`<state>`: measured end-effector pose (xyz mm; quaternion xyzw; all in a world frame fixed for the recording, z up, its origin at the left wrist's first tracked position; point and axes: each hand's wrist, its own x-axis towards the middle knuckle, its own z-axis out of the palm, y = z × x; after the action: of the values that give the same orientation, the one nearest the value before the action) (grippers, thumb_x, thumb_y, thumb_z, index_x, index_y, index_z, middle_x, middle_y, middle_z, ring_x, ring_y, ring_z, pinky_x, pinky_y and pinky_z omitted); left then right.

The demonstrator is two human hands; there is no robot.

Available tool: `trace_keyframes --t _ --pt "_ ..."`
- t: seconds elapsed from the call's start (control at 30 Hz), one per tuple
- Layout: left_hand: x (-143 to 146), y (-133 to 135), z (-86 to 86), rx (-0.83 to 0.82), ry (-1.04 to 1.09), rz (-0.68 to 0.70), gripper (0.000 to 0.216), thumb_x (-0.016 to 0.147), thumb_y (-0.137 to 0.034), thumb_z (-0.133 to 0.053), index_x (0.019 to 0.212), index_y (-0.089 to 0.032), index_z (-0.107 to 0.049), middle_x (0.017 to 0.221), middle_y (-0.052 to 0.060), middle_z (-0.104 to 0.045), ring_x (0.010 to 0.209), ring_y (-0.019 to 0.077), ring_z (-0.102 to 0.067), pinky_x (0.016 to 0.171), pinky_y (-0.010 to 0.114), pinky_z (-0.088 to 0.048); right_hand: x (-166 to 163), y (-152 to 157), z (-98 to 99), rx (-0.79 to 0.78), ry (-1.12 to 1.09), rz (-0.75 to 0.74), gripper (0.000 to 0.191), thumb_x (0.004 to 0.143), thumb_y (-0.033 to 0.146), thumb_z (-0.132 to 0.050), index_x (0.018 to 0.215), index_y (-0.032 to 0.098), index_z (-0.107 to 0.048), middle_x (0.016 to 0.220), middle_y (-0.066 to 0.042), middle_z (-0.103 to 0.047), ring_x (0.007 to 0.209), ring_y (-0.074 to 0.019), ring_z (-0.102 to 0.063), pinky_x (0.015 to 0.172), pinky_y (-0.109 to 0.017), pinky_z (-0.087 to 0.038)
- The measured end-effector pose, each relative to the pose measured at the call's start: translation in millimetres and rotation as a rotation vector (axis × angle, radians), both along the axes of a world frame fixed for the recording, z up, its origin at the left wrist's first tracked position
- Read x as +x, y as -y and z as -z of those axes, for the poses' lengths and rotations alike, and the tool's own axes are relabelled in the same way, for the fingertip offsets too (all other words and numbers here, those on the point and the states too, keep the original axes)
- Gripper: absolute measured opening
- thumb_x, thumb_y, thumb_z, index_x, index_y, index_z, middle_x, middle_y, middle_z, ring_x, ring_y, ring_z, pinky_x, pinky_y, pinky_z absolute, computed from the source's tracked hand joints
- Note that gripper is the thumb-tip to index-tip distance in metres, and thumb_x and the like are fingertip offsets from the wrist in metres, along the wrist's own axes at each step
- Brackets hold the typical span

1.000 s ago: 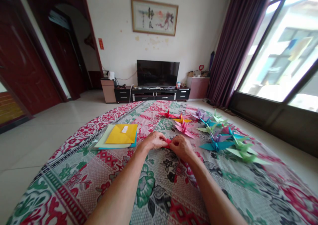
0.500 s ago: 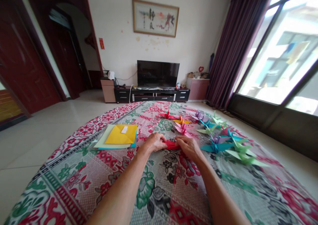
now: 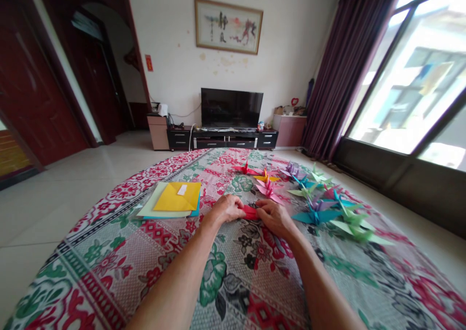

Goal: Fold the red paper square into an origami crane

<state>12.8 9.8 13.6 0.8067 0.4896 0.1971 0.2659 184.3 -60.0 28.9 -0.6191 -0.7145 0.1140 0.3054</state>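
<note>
A folded piece of red paper lies on the flowered tablecloth between my two hands. My left hand presses on its left end with curled fingers. My right hand pinches its right end, fingers closed. Most of the red paper is hidden under my fingers. Just beyond my hands stands a pink paper crane.
A stack of flat coloured sheets, yellow on top, lies to the left. Several finished paper cranes, among them a teal one and a green one, stand to the right. Beyond the table are tiled floor, a TV and a window.
My hands moved slightly apart, uncovering more of the red paper between them. The head view shifted a little; nothing else on the table moved.
</note>
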Motion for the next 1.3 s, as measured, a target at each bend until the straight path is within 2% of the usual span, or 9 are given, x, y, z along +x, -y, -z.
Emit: trace_keyframes --t 0.23,0.4,0.6,0.93,1.3 --pt "1 2 -0.3 0.02 -0.004 -0.001 0.033 0.057 -0.044 -0.068 0.079 -0.02 -0.071 0.063 -0.002 -0.062 0.059 0.0107 -0.051 0.05 0.019 -0.032 -8 -1 10.2 0.093 0.025 0.021 0.023 0.074 0.027 -0.055 0.058 0.016 -0.067 0.095 -0.009 -0.066 0.083 -0.0177 -0.061 0.074 -0.026 -0.045" --pt "1 4 -3.5 0.043 -0.005 -0.004 0.03 0.059 -0.041 -0.066 0.079 -0.02 -0.071 0.064 -0.002 -0.063 0.06 0.011 -0.053 0.052 0.019 -0.033 -11 -3 19.5 0.135 0.053 0.052 0.021 0.073 0.03 -0.059 0.057 0.018 -0.066 0.095 -0.008 -0.063 0.084 -0.0173 -0.059 0.077 -0.027 -0.044" --pt "1 5 -2.5 0.059 -0.015 0.009 0.033 0.059 -0.044 -0.066 0.079 -0.019 -0.07 0.065 0.0 -0.064 0.06 0.0124 -0.054 0.05 0.019 -0.033 -9 -6 22.4 0.121 0.075 0.046 0.016 0.072 0.03 -0.061 0.06 0.02 -0.065 0.093 -0.006 -0.062 0.086 -0.0181 -0.056 0.077 -0.029 -0.043" --pt "0 8 -8.3 0.05 -0.041 0.03 0.025 0.062 -0.026 -0.062 0.084 -0.018 -0.07 0.067 0.0 -0.065 0.061 0.0123 -0.055 0.053 0.019 -0.038 -4 -4 15.5 0.059 -0.034 -0.024 0.007 0.069 0.019 -0.06 0.069 0.019 -0.067 0.092 -0.006 -0.06 0.091 -0.0197 -0.053 0.083 -0.032 -0.041" --pt "-3 11 -16.4 0.031 -0.081 0.055 0.026 0.064 -0.019 -0.059 0.088 -0.018 -0.07 0.069 0.001 -0.065 0.06 0.0116 -0.053 0.052 0.018 -0.037 0 -7 17.6 0.036 -0.036 -0.056 0.019 0.067 0.009 -0.053 0.075 0.019 -0.067 0.092 -0.005 -0.06 0.091 -0.0174 -0.053 0.084 -0.03 -0.04"
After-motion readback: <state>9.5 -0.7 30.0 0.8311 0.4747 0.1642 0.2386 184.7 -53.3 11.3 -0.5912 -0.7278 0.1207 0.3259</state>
